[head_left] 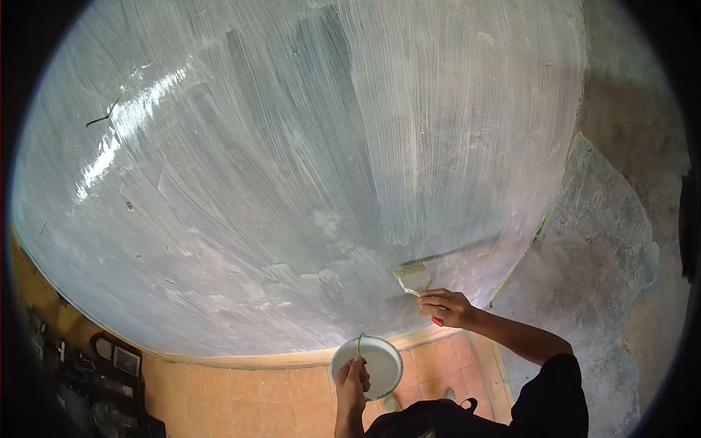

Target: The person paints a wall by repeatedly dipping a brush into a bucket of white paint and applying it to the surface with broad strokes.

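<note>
Here my right hand (447,306) is closed around one brush (413,278), its bristles touching the wall (292,182) just above; lower, my left hand (353,379) grips one white bowl (396,352) of paint.

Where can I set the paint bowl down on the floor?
Bare orange tiles run along the foot of the painted wall, left of the bowl in the left hand. A smaller patch lies below the right hand and brush. The lower-left corner is crowded with dark clutter.
</note>
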A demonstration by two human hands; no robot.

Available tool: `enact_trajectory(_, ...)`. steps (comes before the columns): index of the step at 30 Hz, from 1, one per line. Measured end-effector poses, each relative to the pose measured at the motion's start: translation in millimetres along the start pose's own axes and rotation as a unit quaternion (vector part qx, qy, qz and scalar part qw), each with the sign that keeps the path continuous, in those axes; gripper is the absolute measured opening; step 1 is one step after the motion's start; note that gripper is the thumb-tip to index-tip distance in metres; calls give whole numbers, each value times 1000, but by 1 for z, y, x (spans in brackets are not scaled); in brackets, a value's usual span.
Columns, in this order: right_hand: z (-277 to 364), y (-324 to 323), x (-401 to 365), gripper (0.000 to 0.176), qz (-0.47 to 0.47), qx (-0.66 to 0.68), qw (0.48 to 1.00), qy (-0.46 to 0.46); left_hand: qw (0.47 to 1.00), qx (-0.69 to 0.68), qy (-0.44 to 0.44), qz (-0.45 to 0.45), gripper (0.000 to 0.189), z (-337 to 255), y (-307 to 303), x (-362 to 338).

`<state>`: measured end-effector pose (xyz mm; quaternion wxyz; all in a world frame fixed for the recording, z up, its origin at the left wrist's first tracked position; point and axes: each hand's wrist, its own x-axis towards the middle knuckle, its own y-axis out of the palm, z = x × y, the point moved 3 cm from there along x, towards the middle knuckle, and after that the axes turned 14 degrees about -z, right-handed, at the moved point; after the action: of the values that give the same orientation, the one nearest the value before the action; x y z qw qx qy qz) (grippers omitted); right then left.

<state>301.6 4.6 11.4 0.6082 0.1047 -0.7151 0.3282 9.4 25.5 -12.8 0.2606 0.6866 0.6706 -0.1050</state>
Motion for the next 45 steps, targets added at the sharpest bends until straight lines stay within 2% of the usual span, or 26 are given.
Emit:
enact_trajectory(2, 1, 1, 8, 26, 44, 25, 995, 83, 1000, -2, -1, -7, 23, -6, -5, -4)
enact_trajectory(3, -11, -16, 9, 26, 63, 21, 995, 77, 1000, -17, -13, 0, 23, 10, 9, -5)
enact_trajectory(5, -26, -17, 30, 24, -5, 34, 990, 137, 1000, -16, -8, -3, 23, 8, 5, -4)
enact_trajectory(9, -36, -40, 97, 20, -47, 39, 986, 157, 1000, -11, -12, 2, 22, 9, 1, -5)
enact_trajectory(11, -43, -55, 131, 18, -62, 39, 988, 133, 1000, -13, -9, 6, 22, 10, 0, -6)
enact_trajectory(19, -37, -113, 299, 18, -98, -25, 993, -57, 1000, -19, -17, 11, 21, 14, 3, -9)
enact_trajectory(22, -30, -130, 348, 16, -87, -47, 993, -69, 1000, -25, -17, 10, 21, 14, 3, -9)
enact_trajectory(24, -28, -141, 376, 17, -130, -69, 980, -133, 999, -26, -18, 5, 21, 15, 2, -9)
enact_trajectory(25, -26, -146, 392, 17, -131, -69, 980, -134, 999, -30, -17, 7, 21, 16, 2, -9)
enact_trajectory(28, -24, -152, 422, 14, -191, -103, 946, -243, 999, -30, -12, 6, 21, 17, 3, -10)
enact_trajectory(31, -44, -146, 414, 10, -202, -84, 946, -241, 1000, -30, -9, 1, 21, 22, 5, -11)
enact_trajectory(32, -43, -141, 396, 17, -183, -179, 939, -229, 999, -36, -9, -3, 22, 23, 5, -12)
enact_trajectory(33, -44, -135, 382, 17, -184, -178, 939, -229, 999, -37, -8, -4, 22, 23, 6, -12)
enact_trajectory(35, -49, -119, 348, 14, -195, -172, 926, -273, 999, -38, -21, -18, 19, 25, 5, -15)
enact_trajectory(39, -50, -87, 237, 18, -113, -158, 942, -275, 999, -46, -17, -14, 21, 30, 2, -17)
enact_trajectory(45, -40, -38, 69, 23, -77, -134, 960, -234, 999, -32, -23, -21, 21, 31, 7, -28)
